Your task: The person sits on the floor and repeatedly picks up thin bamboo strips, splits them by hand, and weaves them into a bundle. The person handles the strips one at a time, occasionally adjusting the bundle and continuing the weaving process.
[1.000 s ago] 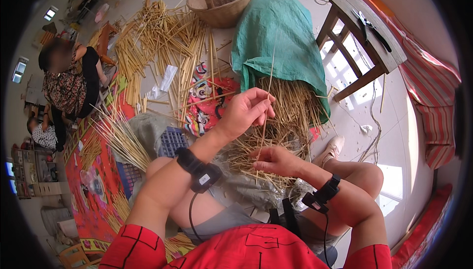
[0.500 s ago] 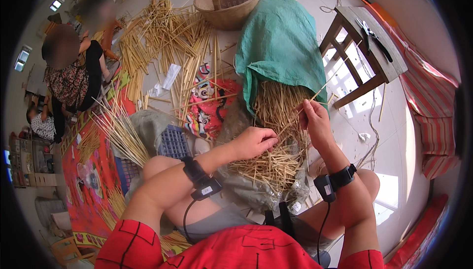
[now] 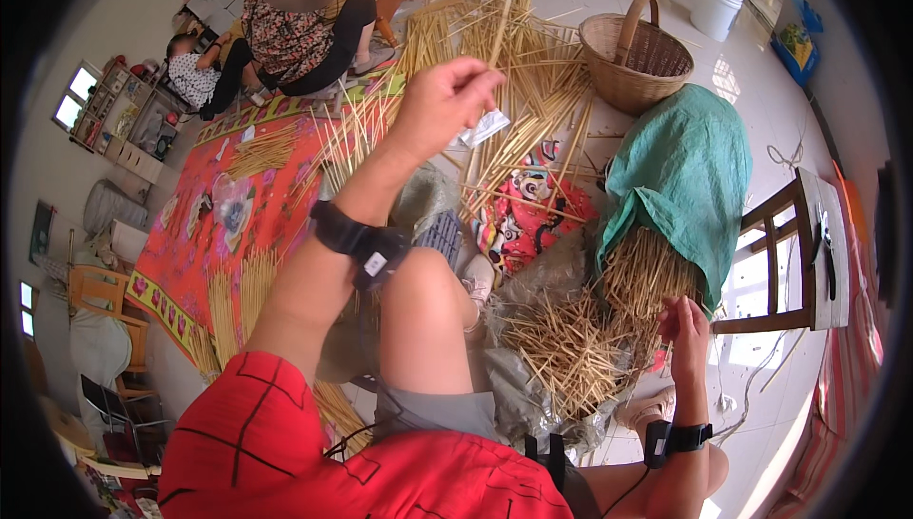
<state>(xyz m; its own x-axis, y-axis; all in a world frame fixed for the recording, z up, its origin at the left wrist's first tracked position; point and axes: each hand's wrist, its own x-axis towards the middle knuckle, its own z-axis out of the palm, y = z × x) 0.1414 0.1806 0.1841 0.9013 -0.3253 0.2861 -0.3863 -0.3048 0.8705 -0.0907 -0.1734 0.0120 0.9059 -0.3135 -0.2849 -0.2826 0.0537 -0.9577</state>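
pinching straw point(image 3: 508, 10), left hand point(image 3: 452, 105) now higher, right hand point(image 3: 687, 324) by green sack point(image 3: 680, 157), grip unclear

Straw point(image 3: 509, 5) now only in left fingers point(image 3: 483, 84)

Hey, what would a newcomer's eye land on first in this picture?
Probably the large green sack right of centre, dry stalks poking from its mouth. Next, the left hand at upper middle, pinching one long stalk; then the red floral cloth spread out at left.
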